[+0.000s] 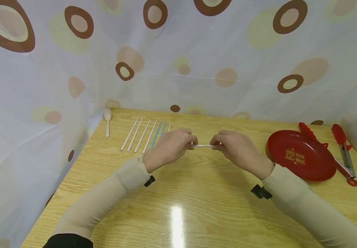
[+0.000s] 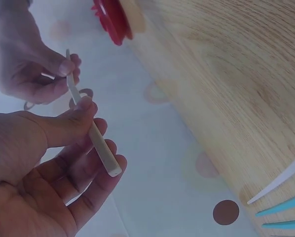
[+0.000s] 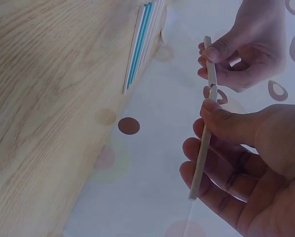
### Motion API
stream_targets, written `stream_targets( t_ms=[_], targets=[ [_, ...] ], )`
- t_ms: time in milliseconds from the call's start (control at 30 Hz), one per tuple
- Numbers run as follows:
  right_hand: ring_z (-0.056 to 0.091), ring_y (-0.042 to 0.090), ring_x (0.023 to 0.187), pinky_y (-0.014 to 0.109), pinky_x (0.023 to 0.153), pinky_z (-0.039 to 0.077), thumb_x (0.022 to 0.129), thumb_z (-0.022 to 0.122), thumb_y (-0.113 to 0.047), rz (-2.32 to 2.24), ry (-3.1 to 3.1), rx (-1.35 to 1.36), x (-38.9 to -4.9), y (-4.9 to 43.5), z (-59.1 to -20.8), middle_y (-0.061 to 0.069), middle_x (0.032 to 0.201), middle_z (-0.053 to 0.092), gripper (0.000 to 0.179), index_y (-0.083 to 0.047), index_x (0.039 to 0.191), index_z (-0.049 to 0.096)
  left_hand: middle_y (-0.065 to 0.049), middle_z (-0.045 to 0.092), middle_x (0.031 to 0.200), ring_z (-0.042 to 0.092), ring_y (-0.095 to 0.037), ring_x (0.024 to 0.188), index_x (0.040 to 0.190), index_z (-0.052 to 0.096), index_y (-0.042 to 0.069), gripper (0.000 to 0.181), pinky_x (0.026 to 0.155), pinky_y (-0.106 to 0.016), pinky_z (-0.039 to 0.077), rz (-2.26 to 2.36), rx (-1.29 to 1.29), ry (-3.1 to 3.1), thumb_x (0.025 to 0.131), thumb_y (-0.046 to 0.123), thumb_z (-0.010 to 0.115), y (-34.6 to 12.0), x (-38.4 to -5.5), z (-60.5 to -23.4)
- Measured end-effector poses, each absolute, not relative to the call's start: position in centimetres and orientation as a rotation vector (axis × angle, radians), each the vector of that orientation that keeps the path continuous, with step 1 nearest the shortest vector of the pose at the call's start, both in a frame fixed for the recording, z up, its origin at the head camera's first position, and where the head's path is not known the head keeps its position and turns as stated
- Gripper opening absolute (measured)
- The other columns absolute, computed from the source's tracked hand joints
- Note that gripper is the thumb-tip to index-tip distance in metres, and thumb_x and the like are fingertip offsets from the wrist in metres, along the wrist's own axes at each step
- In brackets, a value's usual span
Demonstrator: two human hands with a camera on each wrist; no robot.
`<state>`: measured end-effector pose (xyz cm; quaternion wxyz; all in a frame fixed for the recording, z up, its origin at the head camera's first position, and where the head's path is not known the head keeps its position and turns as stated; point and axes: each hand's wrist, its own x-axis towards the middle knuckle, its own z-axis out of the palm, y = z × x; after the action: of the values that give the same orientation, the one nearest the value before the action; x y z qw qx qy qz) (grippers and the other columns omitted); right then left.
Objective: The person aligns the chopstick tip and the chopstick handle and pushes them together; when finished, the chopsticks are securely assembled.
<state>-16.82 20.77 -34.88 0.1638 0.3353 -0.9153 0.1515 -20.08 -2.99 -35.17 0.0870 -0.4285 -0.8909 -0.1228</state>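
A slim white chopstick [image 1: 199, 145] is held level between the two hands above the table. Its left part is pinched by my left hand [image 1: 172, 146] between thumb and fingers, and its right part by my right hand [image 1: 238, 148]. Between the hands, the right wrist view shows a notch-like break or joint in the chopstick [image 3: 202, 165], with the two pieces meeting there at a slight angle. One squared end of the chopstick [image 2: 107, 157] lies along the left fingers. Left of my left hand, several white chopsticks [image 1: 142, 136] and blue chopsticks [image 1: 155, 135] lie in a row.
A pale spoon [image 1: 107, 120] lies at the table's back left. At the right, a red plate [image 1: 315, 165] with gold lettering sits beside red-tipped metal tongs [image 1: 345, 155]. Patterned cloth [image 1: 197, 93] hangs behind the wooden table [image 1: 135, 213].
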Motion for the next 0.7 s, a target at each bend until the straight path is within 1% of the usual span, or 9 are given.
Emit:
stream_targets(
  t_ms=[333, 500, 700],
  targets=[
    [0.056, 0.010, 0.060, 0.027, 0.051, 0.046, 0.081, 0.082, -0.006, 0.428, -2.583, 0.963, -16.80, 20.90, -34.97, -0.003, 0.079, 0.061, 0.012, -0.011, 0.089, 0.073, 0.005, 0.060, 0.085, 0.058, -0.009, 0.072, 0.100, 0.075, 0.017, 0.008, 0.054, -0.018, 0.044, -0.380, -1.272, -2.587, 0.094, 0.018, 0.070, -2.74, -20.13, -35.39],
    [0.056, 0.010, 0.060, 0.026, 0.050, 0.045, 0.081, 0.082, -0.005, 0.419, -2.549, 0.984, -16.74, 20.91, -35.02, -0.003, 0.079, 0.060, 0.012, -0.010, 0.088, 0.074, 0.005, 0.060, 0.084, 0.058, -0.009, 0.072, 0.099, 0.076, 0.018, 0.009, 0.052, -0.018, 0.043, -0.335, -1.267, -2.560, 0.094, 0.014, 0.070, -2.54, -19.98, -35.32],
    [0.058, 0.012, 0.060, 0.025, 0.049, 0.046, 0.081, 0.082, -0.005, 0.381, -2.496, 1.010, -16.69, 20.92, -35.25, -0.002, 0.079, 0.060, 0.011, -0.009, 0.088, 0.074, 0.002, 0.061, 0.084, 0.060, -0.011, 0.074, 0.097, 0.076, 0.014, 0.010, 0.059, -0.018, 0.046, -0.284, -1.314, -2.457, 0.092, 0.007, 0.071, -2.22, -19.95, -35.58]
  ],
)
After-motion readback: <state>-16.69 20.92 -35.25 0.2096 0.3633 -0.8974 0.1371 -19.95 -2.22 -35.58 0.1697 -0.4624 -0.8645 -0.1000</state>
